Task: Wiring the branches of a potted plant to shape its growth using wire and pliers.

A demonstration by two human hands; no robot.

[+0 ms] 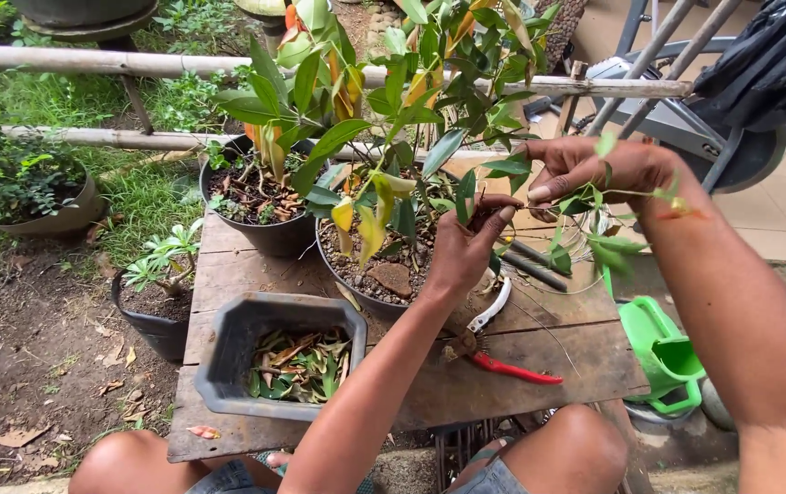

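Right now we have a thin leafy branch [585,195] of the potted plant [411,110] between our two hands. Our left hand [466,247] is closed around its inner end, just above the plant's black pot [338,270], and our right hand [585,165] pinches it further out with curled fingers, so the twig runs from one grip to the other and its tip trails past the right wrist. That pot holds gravelly soil and a flat stone. Behind it, to its left, a second black pot [269,233] holds soil and dry leaves. In front of the plant's pot, on the wooden table [585,352], a grey rectangular tub [237,343] holds cut leaves. Red-handled pruning shears [494,352] lie just right of the tub, untouched. Right of the table stands a green watering can [663,352].
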